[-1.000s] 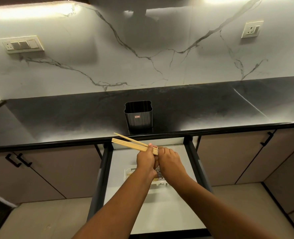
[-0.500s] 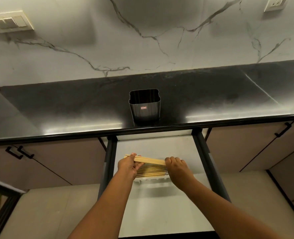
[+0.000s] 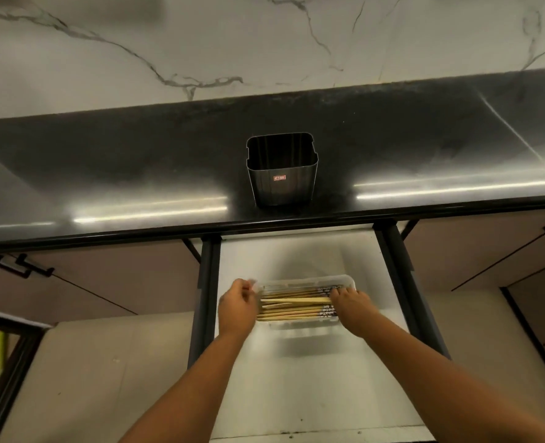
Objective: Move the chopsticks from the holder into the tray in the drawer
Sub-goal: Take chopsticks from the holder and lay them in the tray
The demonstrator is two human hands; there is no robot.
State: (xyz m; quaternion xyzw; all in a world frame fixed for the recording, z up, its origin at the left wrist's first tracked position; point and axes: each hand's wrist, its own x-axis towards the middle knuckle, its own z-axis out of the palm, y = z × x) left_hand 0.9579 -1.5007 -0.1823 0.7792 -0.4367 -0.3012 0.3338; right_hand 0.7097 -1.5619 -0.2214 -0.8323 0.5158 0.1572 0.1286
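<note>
In the open drawer point(image 3: 300, 385) lies a clear plastic tray point(image 3: 303, 278) holding several wooden chopsticks point(image 3: 293, 307) laid left to right, their patterned ends to the right. My left hand point(image 3: 237, 306) is at the tray's left end, blurred, fingers loosely curled and just apart from the chopstick tips. My right hand point(image 3: 352, 306) covers the right ends, its fingertips pressed on the top pair. The dark square holder point(image 3: 282, 183) stands upright on the black counter above the drawer, with nothing showing inside it.
The black countertop point(image 3: 424, 148) runs the full width under a marbled wall. Dark drawer rails point(image 3: 205, 282) flank the white drawer floor. Closed cabinet fronts with black handles point(image 3: 22, 266) sit on both sides.
The bundle came down from counter-edge height into the tray. My hands slid apart to the tray's two ends, and my left hand came off the chopsticks. The view tilted downward.
</note>
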